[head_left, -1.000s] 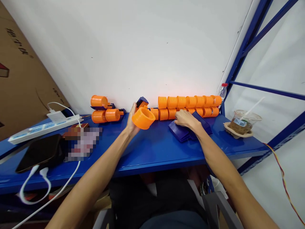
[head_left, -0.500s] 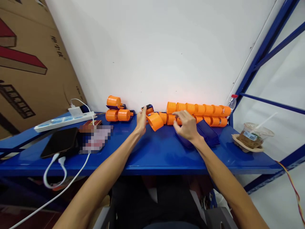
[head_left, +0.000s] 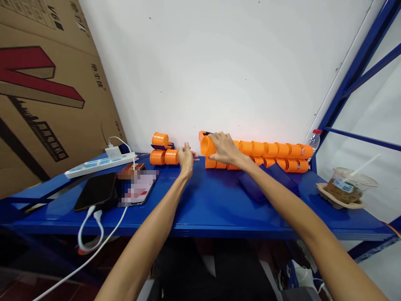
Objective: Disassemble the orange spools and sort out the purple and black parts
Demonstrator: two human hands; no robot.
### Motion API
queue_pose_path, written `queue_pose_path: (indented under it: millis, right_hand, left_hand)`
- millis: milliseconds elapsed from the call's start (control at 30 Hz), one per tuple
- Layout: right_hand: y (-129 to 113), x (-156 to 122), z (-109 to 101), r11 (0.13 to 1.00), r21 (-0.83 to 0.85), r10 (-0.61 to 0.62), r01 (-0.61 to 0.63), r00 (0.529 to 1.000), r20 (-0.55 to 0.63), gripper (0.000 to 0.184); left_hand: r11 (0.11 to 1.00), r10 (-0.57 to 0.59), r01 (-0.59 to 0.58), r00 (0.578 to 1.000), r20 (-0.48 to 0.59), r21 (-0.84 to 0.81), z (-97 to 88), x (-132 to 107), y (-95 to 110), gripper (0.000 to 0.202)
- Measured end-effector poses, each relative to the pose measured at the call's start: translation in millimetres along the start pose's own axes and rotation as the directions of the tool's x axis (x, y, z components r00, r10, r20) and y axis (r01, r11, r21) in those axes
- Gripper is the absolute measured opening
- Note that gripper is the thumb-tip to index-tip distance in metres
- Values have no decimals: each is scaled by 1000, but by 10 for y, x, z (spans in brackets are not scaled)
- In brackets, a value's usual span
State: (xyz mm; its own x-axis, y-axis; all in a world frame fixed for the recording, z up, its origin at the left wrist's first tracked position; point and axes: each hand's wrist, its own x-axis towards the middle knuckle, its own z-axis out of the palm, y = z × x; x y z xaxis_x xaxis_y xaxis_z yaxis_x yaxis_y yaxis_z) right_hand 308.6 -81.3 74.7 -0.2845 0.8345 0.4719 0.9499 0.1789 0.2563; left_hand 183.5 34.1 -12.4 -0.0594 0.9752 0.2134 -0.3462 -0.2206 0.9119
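Note:
My right hand (head_left: 224, 148) is wrapped over an orange plastic cup (head_left: 206, 146) at the left end of the upper row of cups, its open mouth facing left. The stacked row of orange cups (head_left: 257, 149) runs right along the wall. My left hand (head_left: 186, 159) is closed beside two orange cups (head_left: 157, 157) on the left; small orange pieces show just past its fingers, and what it pinches is hidden. Another orange cup (head_left: 160, 139) lies on a dark blue piece above those two. Flat dark blue sheets (head_left: 278, 179) lie stacked below my right forearm.
On the left of the blue table (head_left: 206, 209) are a power strip (head_left: 100, 164), a black phone (head_left: 96, 191) with white cables and another phone (head_left: 140, 190). A lidded drink cup (head_left: 346, 184) and a bottle (head_left: 314, 140) stand right.
My left hand has let go of the tilted cup and moved toward the left cups. My right hand has come left and taken hold of a cup. The view has shifted slightly.

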Motion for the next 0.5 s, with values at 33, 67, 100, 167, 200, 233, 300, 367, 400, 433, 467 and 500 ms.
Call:
queue_pose_path:
  millis: [33,67,100,167,200,233,300,367,400,433,467,500]
  right_hand:
    - [58,117,-77,999,-2,54,-54,998,29,58]
    - [118,227,-147,995,-11,104,-103,992,72,57]
    - [179,325,-209,989,-18,145,-144,981,128,56]
    - [293,476,-301,979,-16,201,-204,943,265,49]
    - [342,527,-330,974,-7,214,-225,918,333,46]
    - [384,564,-348,970,3,221,-241,893,392,43]
    - [447,605,-353,966,7,224,-259,850,477,40]
    - [491,621,-325,964,-11,231,-264,820,523,41]
    - [510,626,-304,963,-20,236,-268,809,538,42]
    - [530,630,-280,962,-28,243,-273,799,550,44]
    - [550,634,-256,960,-33,248,-277,792,559,45]
    - [571,637,-232,959,-37,253,-283,785,566,47]
  left_hand:
    - [1000,3,-3,1000,-29,12,-14,23,15,40]
    - [1000,3,-2,999,-49,31,-24,41,21,36]
    - [998,2,1,998,-58,57,-31,56,17,32]
    - [993,-6,12,999,-54,118,-36,78,-17,28]
    - [989,-4,11,999,-47,149,-36,87,-42,27]
    - [985,2,5,999,-39,175,-36,97,-69,26]
    - [977,27,-21,999,-24,214,-36,114,-118,27]
    - [969,57,-52,998,-13,240,-38,122,-147,28]
    - [965,66,-62,998,-6,255,-40,122,-154,29]
    - [960,71,-68,998,1,271,-41,119,-158,29]
    - [955,72,-72,997,9,289,-42,114,-160,30]
    - [948,71,-73,997,18,309,-43,108,-162,30]
